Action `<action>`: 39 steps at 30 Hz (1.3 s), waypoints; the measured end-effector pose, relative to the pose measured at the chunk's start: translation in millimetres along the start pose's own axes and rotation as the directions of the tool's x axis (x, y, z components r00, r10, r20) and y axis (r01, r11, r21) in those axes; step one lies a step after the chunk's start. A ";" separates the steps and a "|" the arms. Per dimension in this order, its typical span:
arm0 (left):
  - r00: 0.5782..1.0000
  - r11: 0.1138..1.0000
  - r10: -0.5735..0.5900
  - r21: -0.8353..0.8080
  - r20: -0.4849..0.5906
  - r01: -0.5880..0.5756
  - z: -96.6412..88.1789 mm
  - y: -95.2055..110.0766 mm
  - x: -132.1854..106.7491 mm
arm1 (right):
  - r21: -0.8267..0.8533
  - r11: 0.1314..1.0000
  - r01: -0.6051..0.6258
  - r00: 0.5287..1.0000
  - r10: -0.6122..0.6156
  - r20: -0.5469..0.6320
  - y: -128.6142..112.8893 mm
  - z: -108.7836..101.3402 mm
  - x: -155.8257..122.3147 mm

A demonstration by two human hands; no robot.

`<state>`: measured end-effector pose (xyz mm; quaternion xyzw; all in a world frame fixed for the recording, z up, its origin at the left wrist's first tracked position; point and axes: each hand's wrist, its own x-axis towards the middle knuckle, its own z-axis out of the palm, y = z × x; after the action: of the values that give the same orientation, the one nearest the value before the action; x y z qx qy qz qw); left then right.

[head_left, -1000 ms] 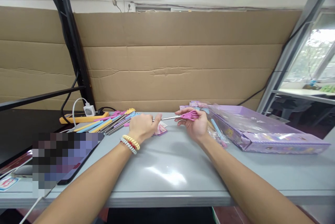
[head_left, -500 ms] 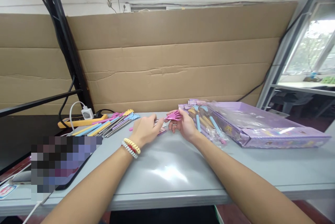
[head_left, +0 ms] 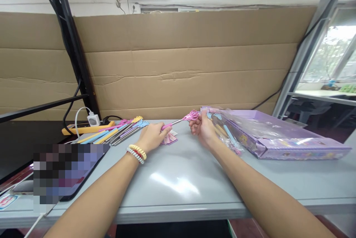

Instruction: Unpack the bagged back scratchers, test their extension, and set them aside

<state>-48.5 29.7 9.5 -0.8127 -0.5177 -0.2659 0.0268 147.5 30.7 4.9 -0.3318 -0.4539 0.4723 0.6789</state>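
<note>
My left hand [head_left: 152,136] is closed round the handle end of a pink back scratcher [head_left: 180,120] with a metal shaft and a small hand-shaped head. My right hand [head_left: 205,129] sits just right of that pink head, fingers curled, touching or nearly touching it. A few small pink tags [head_left: 169,138] lie on the grey table [head_left: 178,186] under the scratcher. Left of my hands is a pile of several coloured back scratchers [head_left: 118,131]. At my right hand lie more scratchers in clear plastic [head_left: 226,136].
A long purple box [head_left: 278,139] lies at the right. A yellow power strip with a white charger [head_left: 93,121] sits at the back left, beside a black post. A dark tablet [head_left: 83,178] rests at the left edge. Cardboard lines the wall behind.
The pink scratcher has been drawn out longer: its head moved right and up with my right hand, while my left hand kept the handle end.
</note>
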 end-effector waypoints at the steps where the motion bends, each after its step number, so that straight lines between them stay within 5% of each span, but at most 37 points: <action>1: 1.000 1.000 0.009 -0.021 0.004 -0.008 0.6 1.4 -0.5 | -0.006 1.000 -0.012 0.998 0.012 0.053 -0.3 0.6 -1.7; 5: 0.994 0.993 0.103 -0.065 0.032 -0.101 2.3 10.7 -3.7 | -0.271 0.962 0.021 0.951 0.064 0.304 7.2 4.5 -11.0; 8: 0.984 0.984 0.170 -0.068 0.056 -0.166 3.1 15.6 -5.3 | -0.433 0.896 0.097 0.930 0.073 0.361 14.2 7.0 -15.5; 14: 0.987 0.985 0.135 -0.116 0.086 -0.125 2.4 11.3 -4.2 | -0.419 0.903 0.094 0.966 0.019 0.258 11.7 6.6 -12.4; 25: 0.982 0.947 0.161 -0.294 0.095 -0.127 6.3 20.8 0.1 | -0.015 0.996 0.090 0.995 -0.090 0.053 -2.4 9.5 -7.0; 35: 0.973 0.931 0.226 -0.304 0.038 -0.204 3.5 44.7 1.1 | 0.101 0.987 0.124 0.992 -0.122 -0.024 -20.6 6.4 -4.6; 39: 0.977 0.962 0.197 -0.206 0.077 -0.178 -0.8 46.1 -1.8 | 0.154 0.978 0.144 0.980 -0.119 -0.163 -34.6 -6.1 0.5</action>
<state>-10.0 6.6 20.0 -0.8686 -0.4102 -0.2728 -0.0540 165.0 19.4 33.2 -0.2789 -0.3809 0.4355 0.7665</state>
